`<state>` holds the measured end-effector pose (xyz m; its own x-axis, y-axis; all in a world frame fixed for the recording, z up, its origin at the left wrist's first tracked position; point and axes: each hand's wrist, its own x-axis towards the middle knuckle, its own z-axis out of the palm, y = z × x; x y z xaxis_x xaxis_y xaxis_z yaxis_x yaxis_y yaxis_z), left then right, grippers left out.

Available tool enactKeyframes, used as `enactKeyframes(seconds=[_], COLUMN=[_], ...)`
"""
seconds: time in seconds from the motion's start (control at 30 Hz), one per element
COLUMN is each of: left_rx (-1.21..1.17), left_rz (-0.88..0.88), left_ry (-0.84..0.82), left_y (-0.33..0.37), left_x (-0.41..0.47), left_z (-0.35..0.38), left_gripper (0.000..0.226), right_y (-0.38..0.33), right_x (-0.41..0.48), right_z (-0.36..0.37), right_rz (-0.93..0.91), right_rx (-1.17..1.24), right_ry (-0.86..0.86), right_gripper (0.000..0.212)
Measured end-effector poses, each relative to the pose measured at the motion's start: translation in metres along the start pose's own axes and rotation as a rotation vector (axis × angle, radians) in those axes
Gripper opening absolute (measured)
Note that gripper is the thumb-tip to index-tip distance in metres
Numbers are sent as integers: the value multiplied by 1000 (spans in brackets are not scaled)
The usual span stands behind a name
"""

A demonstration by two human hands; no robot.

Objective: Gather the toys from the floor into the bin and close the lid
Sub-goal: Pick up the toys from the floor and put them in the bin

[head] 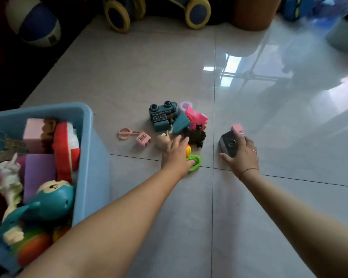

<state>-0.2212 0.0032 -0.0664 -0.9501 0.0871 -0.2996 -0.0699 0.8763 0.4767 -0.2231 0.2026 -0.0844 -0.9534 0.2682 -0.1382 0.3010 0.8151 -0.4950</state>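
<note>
Two hands: both reach over the floor at once; I judge that is so each trip to the bin carries more.
Head view: my only view, so every line below rests on it.
Left hand: fingers straight and spread, holding nothing, low over the near edge of the pile; whether the tips touch a toy I cannot tell.
Right hand: thumb and fingers curled round the black box, gripping it from the near side and the top.
Black box: on the floor, well apart from the pile, with a pink piece touching its far edge; it sits alone, so it gets a hand to itself.
Pile: teal house, pink block, black toy and beige toy are bunched together and touching, probably swept close for easy grabbing.
Green ring: just right of my left wrist, partly under it.
Strays: pink cube and pink rattle lie side by side, left of the pile on the bin side.
Bin: blue, open, at lower left beside my left arm, already heaped with toys; kept close, I judge, to make each drop short.
Lid: not in view.
Progress: about midway by my guess, since roughly ten toys are on the floor.
Next: lift the box, and close the left fingers on one pile toy.
Risk: the heap may stop the lid from seating.
</note>
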Motion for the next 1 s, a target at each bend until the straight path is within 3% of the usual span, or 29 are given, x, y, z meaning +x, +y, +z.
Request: enactKeyframes(seconds=[0.2, 0.33, 0.43, 0.53, 0.73, 0.9, 1.0], left_rx=[233, 312, 289, 201, -26, -271, -352], left_rz=[39, 71, 21, -15, -40, -28, -168], left_ry=[-120, -104, -163, -164, 79, 407, 631], left_y=[-7, -14, -23, -34, -47, -64, -93], left_x=[26, 18, 1, -20, -80, -162, -219], left_z=[22, 24, 24, 11, -71, -143, -180], left_gripper=[70, 63, 47, 50, 50, 49, 49], right_y=[6, -1, -7, -15, -61, -144, -202], right_x=[6, 6, -4, -22, -72, -117, -152], right_z=[6, 8, 10, 9, 4, -23, -38], right_rz=[12, 29, 10, -10, 70, -138, -278], right_rx=[47, 55, 46, 68, 405, 618, 711], right_ry=[-109, -119, -126, -144, -195, -277, -401], right_gripper=[78, 72, 70, 69, 68, 60, 53])
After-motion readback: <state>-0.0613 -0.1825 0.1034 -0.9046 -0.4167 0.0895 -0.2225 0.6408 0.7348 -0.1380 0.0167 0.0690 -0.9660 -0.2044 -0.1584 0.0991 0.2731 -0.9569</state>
